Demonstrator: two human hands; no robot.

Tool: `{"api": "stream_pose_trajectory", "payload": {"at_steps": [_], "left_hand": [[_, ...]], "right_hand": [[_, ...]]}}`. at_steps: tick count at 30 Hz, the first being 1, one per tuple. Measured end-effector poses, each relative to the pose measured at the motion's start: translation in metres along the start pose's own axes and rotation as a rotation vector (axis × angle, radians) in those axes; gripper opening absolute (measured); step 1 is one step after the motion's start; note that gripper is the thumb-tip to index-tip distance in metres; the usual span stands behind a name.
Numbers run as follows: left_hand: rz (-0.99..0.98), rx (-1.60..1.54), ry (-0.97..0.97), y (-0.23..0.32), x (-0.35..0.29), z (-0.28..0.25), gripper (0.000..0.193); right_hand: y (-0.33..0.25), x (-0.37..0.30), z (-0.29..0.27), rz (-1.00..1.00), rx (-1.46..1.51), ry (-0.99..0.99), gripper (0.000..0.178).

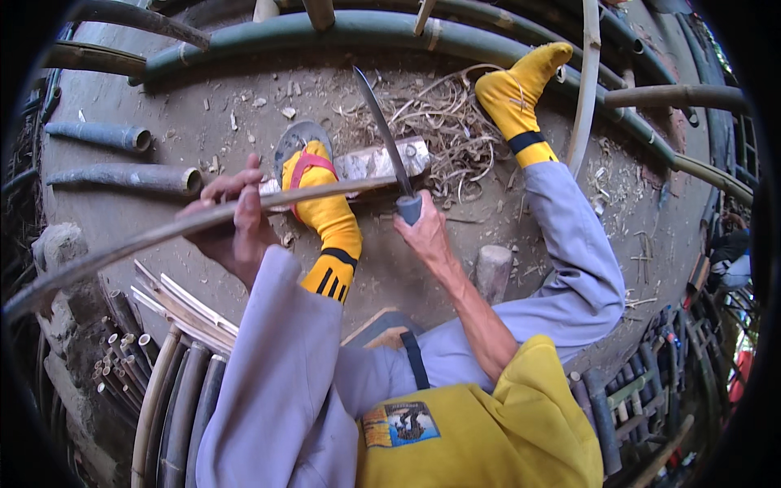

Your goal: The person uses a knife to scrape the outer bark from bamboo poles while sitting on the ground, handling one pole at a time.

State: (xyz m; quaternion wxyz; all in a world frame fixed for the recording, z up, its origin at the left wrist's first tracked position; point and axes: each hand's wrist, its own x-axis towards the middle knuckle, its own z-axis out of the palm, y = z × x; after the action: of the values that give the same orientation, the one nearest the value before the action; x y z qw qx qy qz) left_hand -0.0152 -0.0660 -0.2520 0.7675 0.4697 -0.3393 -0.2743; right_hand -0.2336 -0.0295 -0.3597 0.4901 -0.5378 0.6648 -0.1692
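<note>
My right hand (pixel 427 236) is wrapped round the dark handle of a knife (pixel 378 118), its long blade pointing away from me and slightly left. A long bamboo strip (pixel 154 237) runs from the far left edge across my left foot to the blade's base. Around the strip's middle, my left hand (pixel 240 224) grips it, thumb on the near side and fingers behind. The strip's right end lies over a pale wooden block (pixel 378 160), close to the knife handle. My left foot, in a yellow sock (pixel 332 224) and a sandal (pixel 301 134), rests against the block.
Curled shavings (pixel 455 134) lie beyond the block. Two cut bamboo tubes (pixel 122 177) lie at left, and a thick green bamboo pole (pixel 350 31) crosses the far side. Bamboo poles (pixel 183 415) stack near left; a short wooden stump (pixel 493 272) stands near my right forearm.
</note>
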Motion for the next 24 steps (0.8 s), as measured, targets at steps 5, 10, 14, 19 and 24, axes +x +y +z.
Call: {"api": "stream_pose_trajectory", "payload": {"at_steps": [5,10,14,19,24], "left_hand": [[-0.113,-0.079,0.007,0.015,0.019,0.006,0.037],[-0.063,-0.027,-0.033,0.003,0.016,0.0,0.035],[-0.048,-0.055,-0.095,0.006,0.019,0.004,0.035],[-0.036,-0.006,-0.04,0.008,0.007,-0.011,0.033],[-0.106,0.025,-0.036,0.007,0.009,-0.005,0.029]], "right_hand": [[-0.022,-0.002,-0.007,-0.014,0.077,0.065,0.033],[-0.027,0.009,-0.007,-0.062,0.101,0.079,0.033],[-0.002,0.009,-0.001,-0.082,0.022,0.078,0.034],[-0.033,-0.004,0.001,-0.253,0.197,0.215,0.035],[-0.004,0.016,0.015,0.006,-0.057,0.02,0.033]]}}
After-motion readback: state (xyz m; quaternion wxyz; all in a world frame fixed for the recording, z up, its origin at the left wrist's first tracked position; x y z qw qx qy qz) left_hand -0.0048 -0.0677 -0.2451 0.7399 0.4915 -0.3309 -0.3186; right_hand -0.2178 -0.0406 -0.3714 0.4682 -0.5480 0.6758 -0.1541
